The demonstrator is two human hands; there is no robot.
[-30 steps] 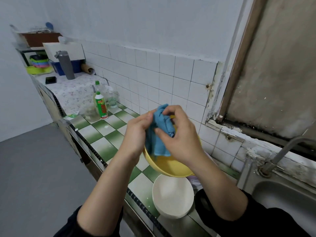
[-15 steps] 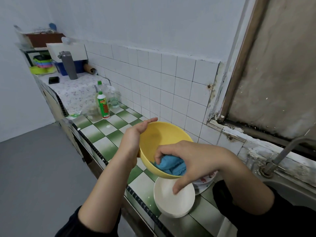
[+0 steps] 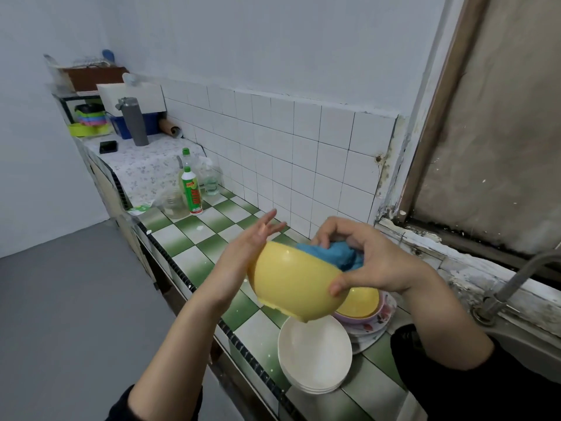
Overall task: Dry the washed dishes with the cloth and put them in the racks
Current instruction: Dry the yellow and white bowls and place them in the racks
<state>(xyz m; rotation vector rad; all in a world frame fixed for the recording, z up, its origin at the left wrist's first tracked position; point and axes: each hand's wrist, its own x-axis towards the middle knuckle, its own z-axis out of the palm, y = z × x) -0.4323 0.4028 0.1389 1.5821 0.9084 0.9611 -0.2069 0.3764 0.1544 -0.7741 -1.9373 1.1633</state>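
Bowl (image 3: 291, 284) flipped away — cloth (image 3: 331, 257) partly hidden inside.

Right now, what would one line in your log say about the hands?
step: drying bowl | left hand: flat against bowl | right hand: grips cloth in bowl | bowl: tilted, held up

Left hand (image 3: 252, 241): fingers straight, pointing up and away, palm flat against the outer wall of the round yellow plastic bowl (image 3: 291, 284). Right hand (image 3: 370, 259): fingers curled over the crumpled blue cloth (image 3: 331, 256) at the bowl's rim, thumb pressed on its outside. Both forearms bare, raised from below.
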